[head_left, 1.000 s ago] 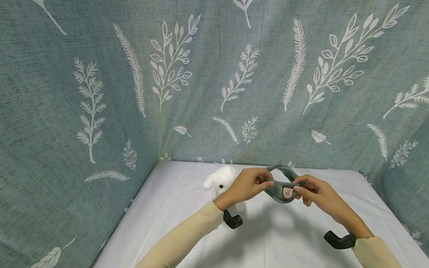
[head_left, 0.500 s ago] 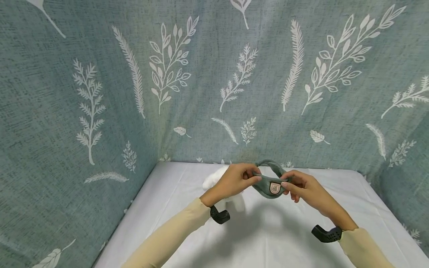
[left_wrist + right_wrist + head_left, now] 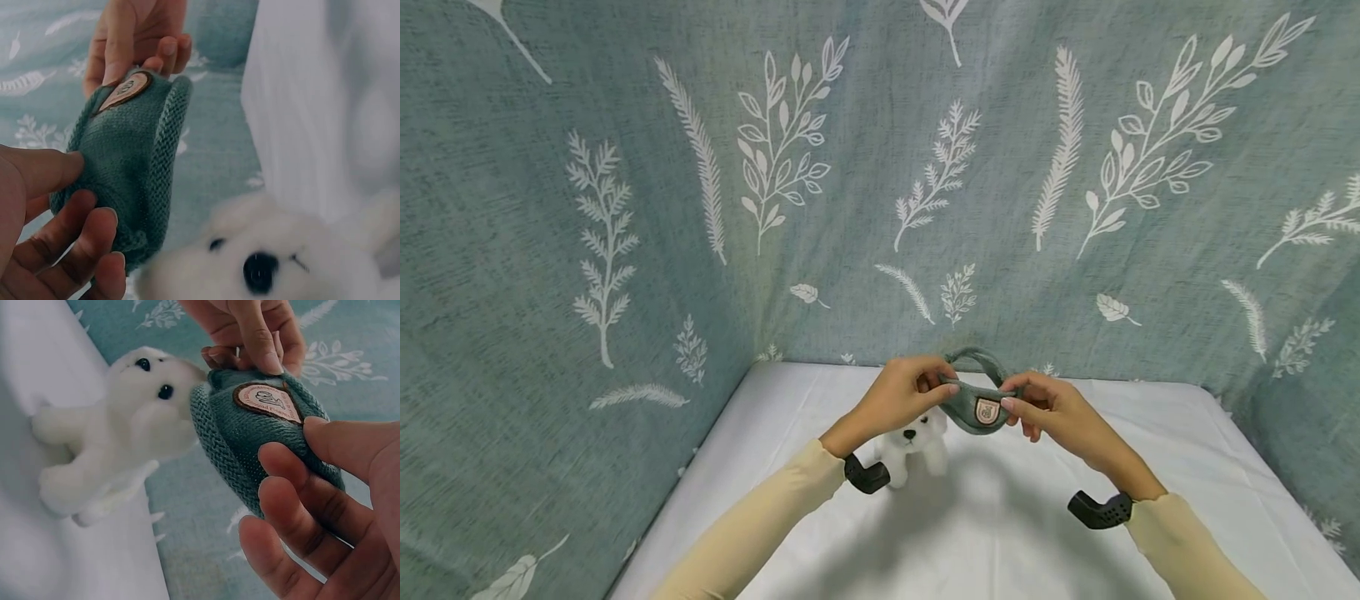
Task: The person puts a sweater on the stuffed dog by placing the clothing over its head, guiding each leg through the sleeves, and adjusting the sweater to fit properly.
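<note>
A small green knitted piece (image 3: 961, 406) with rolled edges and a pale badge (image 3: 987, 411) is held up off the table between both hands. My left hand (image 3: 898, 396) pinches its left end between thumb and fingers. The right hand (image 3: 1060, 410) pinches the other end, thumb beside the badge. Behind the front part, the knit arches up into an open loop (image 3: 981, 357). A white plush dog (image 3: 895, 462) stands just below my left hand, which hides much of its head. In the right wrist view the dog's head (image 3: 150, 394) is right beside the knit's rolled edge.
The table (image 3: 1000, 533) is covered with a white cloth. Blue-green curtains (image 3: 865, 183) with white leaf prints rise behind it and at both sides. Black wrist cameras (image 3: 867, 475) sit on both wrists.
Both hands have carried the green knitted piece to the left and slightly up, toward the plush dog. More of the dog's face and front now shows below my left hand.
</note>
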### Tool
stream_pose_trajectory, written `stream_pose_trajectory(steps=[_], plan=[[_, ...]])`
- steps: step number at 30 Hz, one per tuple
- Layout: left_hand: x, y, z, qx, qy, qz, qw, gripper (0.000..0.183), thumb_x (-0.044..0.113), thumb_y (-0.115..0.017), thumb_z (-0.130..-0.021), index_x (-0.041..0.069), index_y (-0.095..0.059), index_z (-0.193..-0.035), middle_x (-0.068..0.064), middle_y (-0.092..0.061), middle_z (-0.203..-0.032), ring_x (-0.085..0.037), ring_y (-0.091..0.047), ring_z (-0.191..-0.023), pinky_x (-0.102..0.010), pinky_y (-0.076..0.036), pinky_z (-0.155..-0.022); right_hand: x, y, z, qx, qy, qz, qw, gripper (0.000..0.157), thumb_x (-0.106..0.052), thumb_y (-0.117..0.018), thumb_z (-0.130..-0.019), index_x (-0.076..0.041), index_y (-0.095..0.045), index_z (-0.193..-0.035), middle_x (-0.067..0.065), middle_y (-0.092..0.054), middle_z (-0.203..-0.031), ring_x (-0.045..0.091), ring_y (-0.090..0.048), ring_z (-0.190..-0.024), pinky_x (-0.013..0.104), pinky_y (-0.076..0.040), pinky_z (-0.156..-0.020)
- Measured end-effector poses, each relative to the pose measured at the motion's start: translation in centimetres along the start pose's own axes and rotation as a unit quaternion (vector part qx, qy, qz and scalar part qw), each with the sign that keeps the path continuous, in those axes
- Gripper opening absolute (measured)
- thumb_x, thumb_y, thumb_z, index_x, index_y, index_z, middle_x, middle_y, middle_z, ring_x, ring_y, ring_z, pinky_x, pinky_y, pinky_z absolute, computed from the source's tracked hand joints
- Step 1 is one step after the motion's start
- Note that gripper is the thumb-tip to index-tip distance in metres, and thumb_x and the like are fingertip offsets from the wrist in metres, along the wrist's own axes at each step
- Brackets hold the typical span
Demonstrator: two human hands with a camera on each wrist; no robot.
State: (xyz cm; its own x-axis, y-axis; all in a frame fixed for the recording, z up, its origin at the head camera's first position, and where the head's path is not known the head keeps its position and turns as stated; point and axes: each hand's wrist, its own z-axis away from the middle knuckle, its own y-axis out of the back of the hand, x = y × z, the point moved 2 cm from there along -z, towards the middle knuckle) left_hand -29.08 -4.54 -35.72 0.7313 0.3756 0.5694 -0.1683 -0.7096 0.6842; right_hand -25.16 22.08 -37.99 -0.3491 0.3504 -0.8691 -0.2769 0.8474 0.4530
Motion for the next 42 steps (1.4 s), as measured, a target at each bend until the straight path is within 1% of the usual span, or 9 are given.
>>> stream_pose_trajectory(steps=[6,12,18,22,27,32,36,40,42], plan=[[0.0,1.0,0.4,0.006,0.0,-0.015,0.9999,0.014,0.024,-0.07,-0.101,0.016,-0.074,-0.111,0.009,-0.064,-0.079,-0.008,-0.058,-0.064,-0.028,-0.051,-0.061,-0.2,-0.5,-0.8,-0.009,0.007,-0.021,1.0,0.027,-0.027,-0.063,-0.104,-0.011,-0.062,-0.126,0.015,-0.069,-0.093,0.031,-0.059,-0.066,0.039,-0.055,-0.063],[-0.2,2.0,0.9,0.009,0.004,-0.02,0.9998,0.013,0.025,-0.07,-0.101,0.017,-0.074,-0.11,0.01,-0.064,-0.079,-0.008,-0.059,-0.065,-0.029,-0.051,-0.06,-0.6,-1.1,-1.6,-0.009,0.013,-0.016,1.0,0.025,-0.029,-0.063,-0.105,-0.014,-0.063,-0.125,0.014,-0.07,-0.092,0.031,-0.06,-0.066,0.043,-0.056,-0.065],[-0.7,2.8,1.4,0.019,0.007,-0.033,0.9992,0.01,0.024,-0.071,-0.1,0.018,-0.075,-0.108,0.01,-0.063,-0.079,-0.007,-0.059,-0.066,-0.029,-0.051,-0.061,-1.0,-1.9,-2.6,-0.015,0.019,-0.023,0.999,0.025,-0.029,-0.063,-0.105,-0.015,-0.064,-0.125,0.018,-0.07,-0.094,0.03,-0.06,-0.066,0.045,-0.056,-0.065],[-0.7,3.4,2.0,0.022,0.009,-0.034,0.9991,0.01,0.023,-0.071,-0.1,0.017,-0.075,-0.107,0.009,-0.063,-0.079,-0.007,-0.059,-0.066,-0.029,-0.051,-0.061,-1.2,-2.5,-3.0,-0.023,0.025,-0.032,0.999,0.024,-0.028,-0.063,-0.105,-0.015,-0.064,-0.125,0.019,-0.07,-0.094,0.03,-0.06,-0.067,0.043,-0.056,-0.064],[-0.3,4.2,2.4,0.027,0.007,-0.038,0.9989,0.01,0.023,-0.072,-0.099,0.016,-0.075,-0.106,0.008,-0.063,-0.077,-0.007,-0.058,-0.064,-0.029,-0.05,-0.058,-1.7,-3.0,-3.3,-0.027,0.035,-0.041,0.998,0.023,-0.028,-0.063,-0.105,-0.016,-0.064,-0.125,0.02,-0.07,-0.095,0.031,-0.059,-0.068,0.04,-0.055,-0.063],[-0.2,4.9,2.4,0.033,0.006,-0.043,0.9985,0.011,0.021,-0.072,-0.099,0.015,-0.076,-0.108,0.008,-0.062,-0.076,-0.007,-0.058,-0.063,-0.028,-0.049,-0.058,-2.1,-3.4,-3.7,-0.027,0.042,-0.042,0.998,0.024,-0.028,-0.064,-0.104,-0.015,-0.064,-0.125,0.016,-0.07,-0.093,0.031,-0.058,-0.067,0.04,-0.054,-0.063],[-0.4,5.2,2.7,0.031,0.011,-0.052,0.9981,0.011,0.02,-0.073,-0.098,0.015,-0.076,-0.107,0.008,-0.061,-0.076,-0.008,-0.057,-0.062,-0.029,-0.049,-0.058,-2.0,-3.9,-4.1,-0.032,0.043,-0.043,0.998,0.022,-0.028,-0.064,-0.104,-0.017,-0.064,-0.124,0.014,-0.07,-0.093,0.031,-0.059,-0.067,0.039,-0.055,-0.063],[-0.9,5.4,3.2,0.025,0.017,-0.06,0.9977,0.01,0.021,-0.073,-0.098,0.015,-0.076,-0.105,0.009,-0.061,-0.076,-0.008,-0.056,-0.062,-0.029,-0.05,-0.059,-1.8,-4.4,-4.4,-0.042,0.041,-0.047,0.997,0.022,-0.027,-0.064,-0.104,-0.016,-0.064,-0.124,0.019,-0.07,-0.095,0.032,-0.061,-0.069,0.04,-0.056,-0.065],[-1.2,5.6,3.3,0.021,0.02,-0.062,0.9977,0.009,0.022,-0.073,-0.098,0.016,-0.075,-0.105,0.009,-0.061,-0.076,-0.008,-0.056,-0.062,-0.029,-0.05,-0.059,-1.8,-4.7,-4.5,-0.045,0.038,-0.047,0.997,0.023,-0.027,-0.064,-0.104,-0.016,-0.064,-0.124,0.019,-0.069,-0.094,0.032,-0.062,-0.07,0.041,-0.056,-0.066]])
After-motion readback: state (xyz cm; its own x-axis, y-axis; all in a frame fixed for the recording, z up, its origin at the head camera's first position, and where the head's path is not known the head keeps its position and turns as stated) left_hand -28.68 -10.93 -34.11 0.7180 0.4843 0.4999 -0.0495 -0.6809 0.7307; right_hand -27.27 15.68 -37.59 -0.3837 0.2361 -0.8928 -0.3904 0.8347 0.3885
